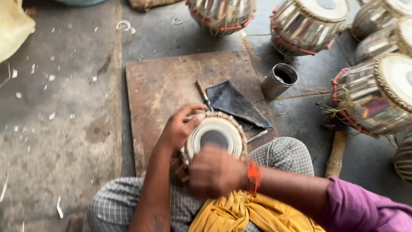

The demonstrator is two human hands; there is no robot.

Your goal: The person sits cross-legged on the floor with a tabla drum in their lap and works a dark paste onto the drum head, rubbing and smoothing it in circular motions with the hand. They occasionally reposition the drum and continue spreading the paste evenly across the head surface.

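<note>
Small drum (215, 136) propped in my lap, between my knees, at the near edge of the wooden board (167, 90).

My left hand (180, 129) clasps its braided rim, thumb on the pale skin; my right hand (214, 172) is clenched just over the near rim — blurred, so I cannot tell what it holds, if anything. I judge the body hard and fairly heavy, the skin with its black centre taut and delicate, so the rim and lacing are where I grip. Open floor lies to my left — to my right, shiny drums (377, 96) and a metal cup (280, 80) crowd close.
</note>
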